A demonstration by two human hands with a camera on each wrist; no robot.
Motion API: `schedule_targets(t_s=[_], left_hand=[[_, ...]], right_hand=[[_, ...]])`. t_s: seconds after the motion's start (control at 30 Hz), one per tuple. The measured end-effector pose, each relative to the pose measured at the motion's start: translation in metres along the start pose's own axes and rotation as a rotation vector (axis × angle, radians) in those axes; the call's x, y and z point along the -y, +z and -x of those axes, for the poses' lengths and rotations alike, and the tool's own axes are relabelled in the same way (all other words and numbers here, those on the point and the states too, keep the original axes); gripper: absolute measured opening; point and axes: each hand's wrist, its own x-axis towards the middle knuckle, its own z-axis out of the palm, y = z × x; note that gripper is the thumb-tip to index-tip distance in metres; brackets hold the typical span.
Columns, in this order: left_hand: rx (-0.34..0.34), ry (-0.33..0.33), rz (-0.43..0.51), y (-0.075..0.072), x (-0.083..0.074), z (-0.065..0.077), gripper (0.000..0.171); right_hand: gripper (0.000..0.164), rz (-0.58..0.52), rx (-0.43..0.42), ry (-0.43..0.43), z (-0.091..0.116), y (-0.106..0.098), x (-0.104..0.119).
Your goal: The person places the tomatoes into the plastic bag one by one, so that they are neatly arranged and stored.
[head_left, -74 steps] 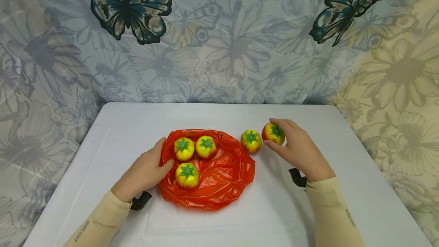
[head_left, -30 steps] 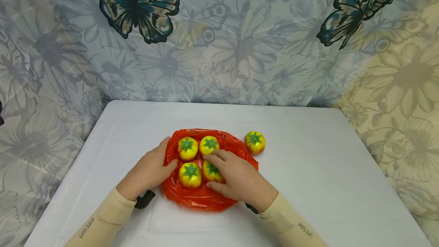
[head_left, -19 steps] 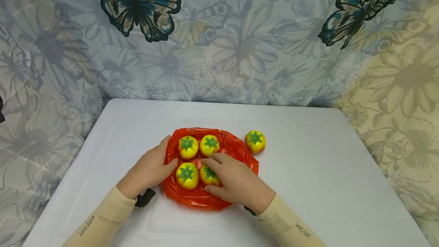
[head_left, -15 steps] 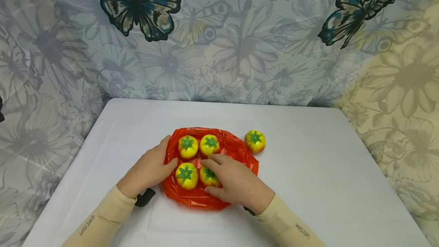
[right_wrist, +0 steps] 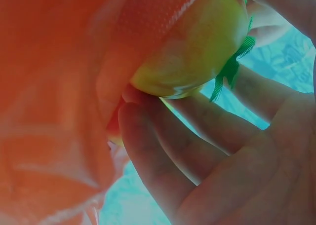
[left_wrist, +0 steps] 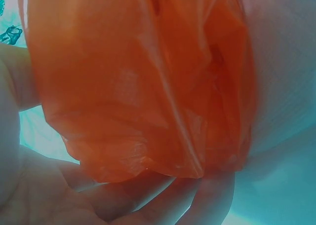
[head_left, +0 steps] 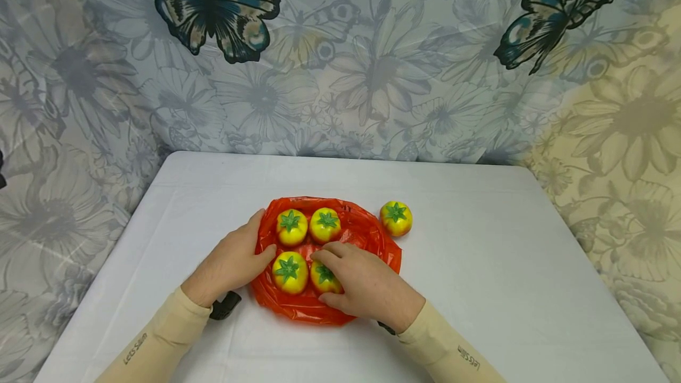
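An opened red plastic bag (head_left: 367, 253) lies on the table. Inside it sit several yellow-red toy tomatoes with green star-shaped tops, such as the front-left tomato (head_left: 289, 273). My left hand (head_left: 229, 262) holds the bag's left side, thumb over the rim and fingers along the outside wall. In the left wrist view the bag (left_wrist: 133, 87) spans the space before the fingers. My right hand (head_left: 367, 276) reaches into the bag, its thumb and fingers around the front-right tomato (head_left: 323, 278), partly hidden. The right wrist view shows that tomato (right_wrist: 197, 47) between bag and fingers.
One more toy tomato (head_left: 396, 218) stands on the white-covered table (head_left: 479, 253), just beyond the bag's right rim. Behind the table's back edge hangs a flowered cloth (head_left: 372, 87) with butterflies.
My right hand has carried a tomato from the table's right side leftward into the bag. Its front-left neighbour shifted slightly left. The left hand stays on the bag.
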Motion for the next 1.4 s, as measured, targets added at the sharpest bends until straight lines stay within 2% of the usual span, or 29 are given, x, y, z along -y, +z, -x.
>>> schedule_targets(t_s=[0.5, 0.83, 0.93, 1.07, 1.27, 1.4], left_hand=[[0.009, -0.006, 0.0, 0.001, -0.004, -0.001, 0.084], [0.016, -0.029, -0.001, 0.001, -0.004, -0.001, 0.085], [0.018, -0.034, -0.002, 0.001, -0.004, 0.0, 0.085], [0.014, -0.033, -0.004, 0.002, -0.004, 0.001, 0.085], [0.011, -0.038, -0.017, 0.002, -0.003, 0.002, 0.085], [0.015, -0.043, -0.022, 0.003, -0.004, 0.001, 0.085]], right_hand=[[0.065, -0.027, 0.021, 0.024, 0.002, 0.001, -0.004], [0.068, -0.092, 0.008, 0.049, 0.006, -0.009, -0.01], [0.067, -0.107, -0.038, 0.059, 0.009, -0.017, -0.016], [0.064, -0.112, -0.141, 0.091, 0.013, -0.03, -0.031], [0.062, -0.088, -0.289, 0.153, 0.019, -0.043, -0.064], [0.062, -0.098, -0.335, 0.218, 0.021, -0.046, -0.088]])
